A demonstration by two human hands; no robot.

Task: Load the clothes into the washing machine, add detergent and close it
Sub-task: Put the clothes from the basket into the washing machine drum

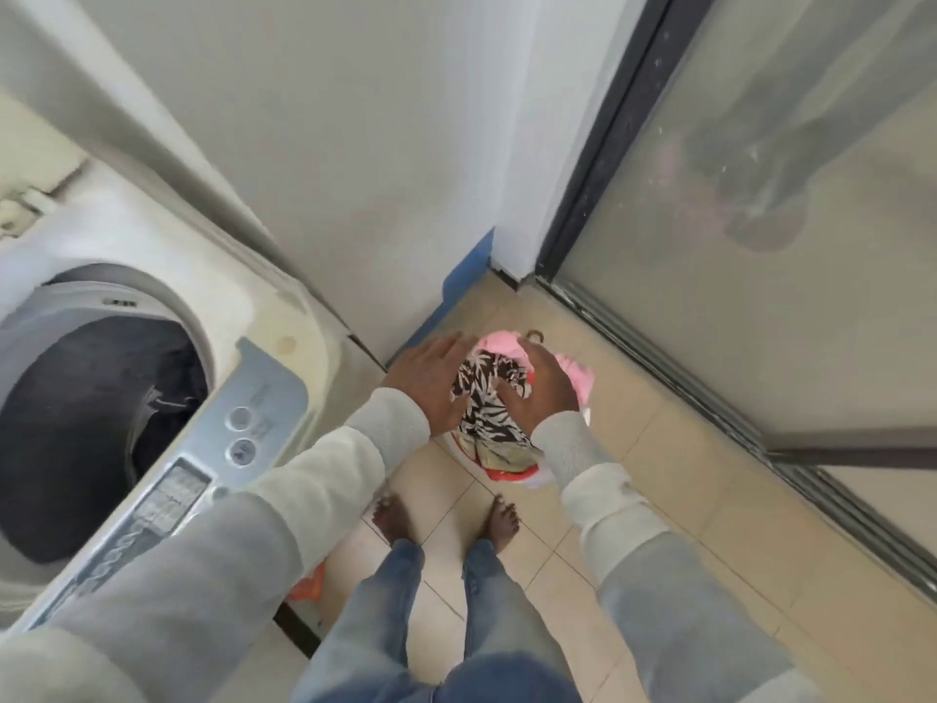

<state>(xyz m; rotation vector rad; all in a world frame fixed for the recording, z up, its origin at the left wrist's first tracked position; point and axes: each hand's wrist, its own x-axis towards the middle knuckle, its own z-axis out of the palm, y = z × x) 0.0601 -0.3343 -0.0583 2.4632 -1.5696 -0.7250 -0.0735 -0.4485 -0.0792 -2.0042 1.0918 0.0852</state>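
Observation:
A top-loading washing machine (pixel 263 398) stands at the left with its lid up and its drum (pixel 91 423) open; dark fabric lies inside. On the floor to its right sits a pile of clothes: a brown-and-white patterned garment (pixel 484 403) on top, pink cloth (pixel 507 345) behind it, and red-and-white fabric (pixel 502 471) at the near side. My left hand (pixel 431 380) rests on the pile's left side with its fingers spread. My right hand (pixel 545 390) grips the patterned garment from the right.
A white wall (pixel 380 144) rises behind the pile, with a blue strip at its foot. A sliding glass door (pixel 760 246) on a metal track runs along the right. My bare feet stand on beige floor tiles (pixel 659 474). Something orange (pixel 307 588) lies beside the machine's base.

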